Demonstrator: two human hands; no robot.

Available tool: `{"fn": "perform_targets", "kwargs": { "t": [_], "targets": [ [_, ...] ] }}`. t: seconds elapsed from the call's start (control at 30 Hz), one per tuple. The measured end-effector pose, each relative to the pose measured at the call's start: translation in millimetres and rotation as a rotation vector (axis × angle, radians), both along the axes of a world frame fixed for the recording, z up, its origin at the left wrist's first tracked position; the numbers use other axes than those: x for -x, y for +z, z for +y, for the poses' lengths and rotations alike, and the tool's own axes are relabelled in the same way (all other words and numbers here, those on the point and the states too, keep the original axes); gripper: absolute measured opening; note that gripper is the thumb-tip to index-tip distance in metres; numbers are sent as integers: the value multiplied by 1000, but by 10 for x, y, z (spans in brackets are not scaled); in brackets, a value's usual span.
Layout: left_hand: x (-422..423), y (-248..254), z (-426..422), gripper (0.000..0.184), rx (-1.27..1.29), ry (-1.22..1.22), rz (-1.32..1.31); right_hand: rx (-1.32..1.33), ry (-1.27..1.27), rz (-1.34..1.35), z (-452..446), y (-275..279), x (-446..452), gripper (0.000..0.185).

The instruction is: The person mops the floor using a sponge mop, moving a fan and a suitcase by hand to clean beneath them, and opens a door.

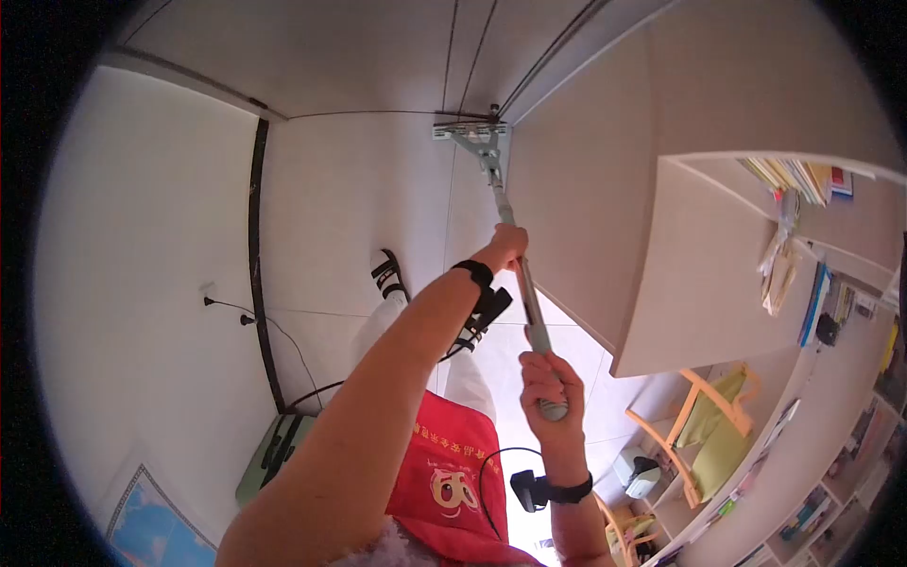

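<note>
A flat mop [535,312] with a grey-green and silver handle slants up and away from me. Its wide mop head [470,130] is on the floor, in the corner beside the beige cabinet side. My left hand [510,244] is closed around the upper shaft, nearer the head. Lower down, my right hand [551,383] wraps the grip close to the handle's rounded end. Black straps with small devices sit on both wrists. A red apron [453,454] with printed lettering covers my front, and my feet in black sandals [389,274] show below.
A white wall [161,246] with a plugged-in cable [283,331] runs along the left, above a green case [269,454]. On the right are a beige desk panel [699,274], shelves with books [794,180] and a wooden chair with a green seat [713,425].
</note>
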State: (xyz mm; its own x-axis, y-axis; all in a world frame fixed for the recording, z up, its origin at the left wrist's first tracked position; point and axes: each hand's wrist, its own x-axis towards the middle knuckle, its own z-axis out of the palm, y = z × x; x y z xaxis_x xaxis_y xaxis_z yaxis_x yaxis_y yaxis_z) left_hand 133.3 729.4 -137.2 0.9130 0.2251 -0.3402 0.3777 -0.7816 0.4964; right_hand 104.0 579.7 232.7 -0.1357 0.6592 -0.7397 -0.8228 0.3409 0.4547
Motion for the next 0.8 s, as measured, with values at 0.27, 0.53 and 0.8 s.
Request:
{"fn": "perform_targets", "kwargs": {
  "t": [0.27, 0.53, 0.8],
  "targets": [
    [670, 295, -159, 9, 309, -105, 113, 48, 50, 71, -264, -58, 487, 22],
    [1392, 803, -1801, 23, -92, -213, 22, 170, 271, 194, -1445, 439, 713, 19],
    [1361, 1906, -2098, 28, 561, 620, 212, 120, 626, 167, -2146, 885, 732, 20]
  ]
}}
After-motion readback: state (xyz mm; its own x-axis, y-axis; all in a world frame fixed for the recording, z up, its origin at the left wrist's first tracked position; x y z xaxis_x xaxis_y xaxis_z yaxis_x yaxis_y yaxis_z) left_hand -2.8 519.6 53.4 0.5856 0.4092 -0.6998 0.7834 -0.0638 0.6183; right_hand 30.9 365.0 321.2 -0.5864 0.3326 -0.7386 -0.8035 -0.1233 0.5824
